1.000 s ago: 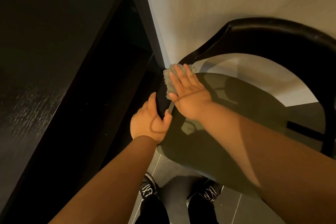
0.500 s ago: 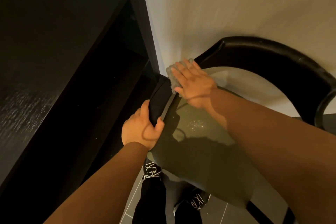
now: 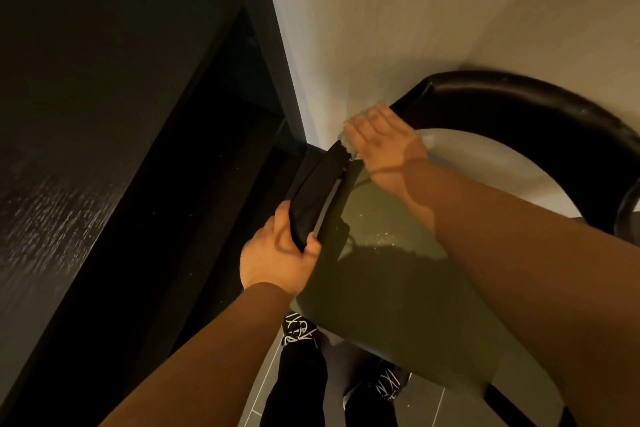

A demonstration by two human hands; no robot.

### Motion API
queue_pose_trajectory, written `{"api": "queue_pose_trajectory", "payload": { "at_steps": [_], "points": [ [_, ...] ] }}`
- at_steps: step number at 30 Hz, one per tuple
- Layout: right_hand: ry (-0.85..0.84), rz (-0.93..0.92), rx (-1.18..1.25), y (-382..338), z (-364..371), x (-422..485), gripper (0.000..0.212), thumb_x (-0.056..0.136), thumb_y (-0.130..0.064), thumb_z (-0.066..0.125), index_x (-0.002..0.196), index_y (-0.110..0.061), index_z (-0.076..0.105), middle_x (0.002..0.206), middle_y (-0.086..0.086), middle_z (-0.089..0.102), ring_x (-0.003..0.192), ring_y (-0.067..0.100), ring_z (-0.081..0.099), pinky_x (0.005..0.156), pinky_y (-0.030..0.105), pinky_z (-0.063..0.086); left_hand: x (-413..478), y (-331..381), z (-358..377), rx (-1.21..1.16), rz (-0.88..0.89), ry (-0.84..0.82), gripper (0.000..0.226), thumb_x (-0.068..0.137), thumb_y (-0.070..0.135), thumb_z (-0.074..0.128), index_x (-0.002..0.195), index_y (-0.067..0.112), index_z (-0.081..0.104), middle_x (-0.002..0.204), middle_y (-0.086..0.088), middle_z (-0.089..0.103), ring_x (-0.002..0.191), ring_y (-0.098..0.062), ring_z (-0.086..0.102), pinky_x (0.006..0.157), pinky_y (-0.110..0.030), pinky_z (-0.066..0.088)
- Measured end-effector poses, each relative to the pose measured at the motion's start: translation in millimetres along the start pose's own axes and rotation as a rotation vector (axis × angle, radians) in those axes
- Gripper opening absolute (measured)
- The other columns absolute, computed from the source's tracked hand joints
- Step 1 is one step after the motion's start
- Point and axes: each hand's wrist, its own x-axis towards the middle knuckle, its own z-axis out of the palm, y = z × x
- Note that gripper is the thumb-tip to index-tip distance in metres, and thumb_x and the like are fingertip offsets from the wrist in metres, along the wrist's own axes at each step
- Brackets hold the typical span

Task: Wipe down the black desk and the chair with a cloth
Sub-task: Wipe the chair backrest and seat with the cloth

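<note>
Head view: the chair (image 3: 519, 104) is steadied, it seems, by its armrest (image 3: 313, 191), clamped in the left hand (image 3: 277, 256); the cloth (image 3: 347, 142) is pressed down under the right hand (image 3: 384, 142), fingers flat and together.

Print on footwear only. Left shoe (image 3: 298, 331) — black, with white angular marks across its top, showing just below the front rim of the chair (image 3: 381, 288) seat. The strokes look like letters, possibly an "X" among them, but they are too small and blurred to read as a word. Right shoe (image 3: 388, 382) — the same white-on-black marks, likewise not legible. No brand, number or label can be read with confidence anywhere in view.
</note>
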Motion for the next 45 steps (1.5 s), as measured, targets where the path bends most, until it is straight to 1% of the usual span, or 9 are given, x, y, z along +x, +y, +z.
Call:
{"api": "queue_pose_trajectory", "payload": {
  "at_steps": [2,8,13,18,23,30,36,42,45],
  "points": [
    [-0.058,0.011,-0.088,17.5,-13.3,-1.8,0.065,0.101,-0.032,0.046,0.159,-0.011,0.025,0.159,0.011,0.037,0.149,0.033,0.031,0.129,0.048,0.011,0.8,-0.6,-0.2,-0.002,0.004,0.003,0.072,0.099,0.061,0.046,0.160,0.029,0.024,0.128,-0.002,0.065,0.105,-0.026,0.065,0.082,-0.039,0.052],
    [-0.068,0.108,-0.260,43.8,-26.2,-5.6,0.056,0.097,-0.037,0.050,0.145,-0.010,0.043,0.143,0.011,0.050,0.139,0.036,0.041,0.127,0.050,0.014,-0.6,-1.4,1.1,-0.021,0.005,0.016,0.071,0.097,0.063,0.047,0.157,0.030,0.028,0.120,-0.002,0.067,0.099,-0.025,0.066,0.080,-0.038,0.054],
    [-0.055,-0.072,-0.163,21.1,-14.0,15.2,0.049,0.103,-0.036,0.049,0.145,-0.011,0.044,0.139,0.010,0.054,0.132,0.033,0.047,0.122,0.046,0.024,-0.2,-3.4,3.1,-0.031,-0.003,0.023,0.068,0.096,0.061,0.049,0.154,0.030,0.030,0.121,-0.001,0.067,0.100,-0.026,0.066,0.080,-0.039,0.054],
    [0.024,-0.051,-0.213,54.8,-31.4,0.8,0.034,0.095,-0.042,0.063,0.121,-0.020,0.061,0.114,-0.001,0.064,0.111,0.022,0.060,0.103,0.036,0.043,1.4,-2.9,4.0,-0.029,-0.009,0.013,0.069,0.097,0.061,0.049,0.155,0.030,0.029,0.122,-0.002,0.066,0.102,-0.026,0.066,0.084,-0.040,0.054],
    [0.128,0.133,-0.100,99.5,-28.5,-15.1,0.033,0.100,-0.030,0.050,0.130,-0.018,0.053,0.130,0.008,0.056,0.125,0.031,0.049,0.114,0.043,0.030,0.1,-4.1,3.2,-0.045,0.003,0.019,0.069,0.096,0.061,0.048,0.154,0.028,0.032,0.121,-0.004,0.067,0.100,-0.028,0.066,0.083,-0.042,0.056],
    [0.278,0.194,0.120,87.1,-15.8,-23.0,0.044,0.097,-0.040,0.062,0.123,-0.005,0.057,0.120,0.023,0.055,0.114,0.045,0.050,0.112,0.054,0.033,-0.3,-3.9,4.4,-0.008,0.023,0.028,0.068,0.097,0.058,0.049,0.154,0.024,0.033,0.121,-0.005,0.067,0.099,-0.028,0.066,0.078,-0.041,0.053],
    [0.362,0.187,0.268,113.2,-3.0,-40.7,0.058,0.096,-0.038,0.067,0.145,-0.010,0.051,0.134,0.022,0.056,0.122,0.045,0.051,0.111,0.054,0.035,1.2,-2.8,7.2,0.053,0.048,0.044,0.077,0.094,0.062,0.036,0.157,0.019,0.032,0.136,-0.010,0.062,0.106,-0.031,0.067,0.077,-0.040,0.052],
    [0.345,0.379,0.289,106.6,5.7,-43.0,0.061,0.100,-0.043,0.060,0.148,-0.010,0.044,0.141,0.021,0.051,0.128,0.045,0.046,0.115,0.054,0.032,13.7,1.7,8.0,0.141,0.334,0.028,0.087,0.101,0.050,0.050,0.168,0.023,0.002,0.156,-0.019,0.035,0.118,-0.034,0.060,0.091,-0.046,0.056],
    [0.387,0.397,0.305,89.5,9.8,-33.1,0.063,0.098,-0.043,0.061,0.148,-0.008,0.044,0.142,0.022,0.050,0.131,0.046,0.043,0.118,0.055,0.025,57.2,38.5,1.4,0.157,0.358,0.061,0.085,0.105,0.053,0.046,0.167,0.019,-0.001,0.152,-0.015,0.042,0.116,-0.028,0.061,0.090,-0.043,0.056]
  ]
}}
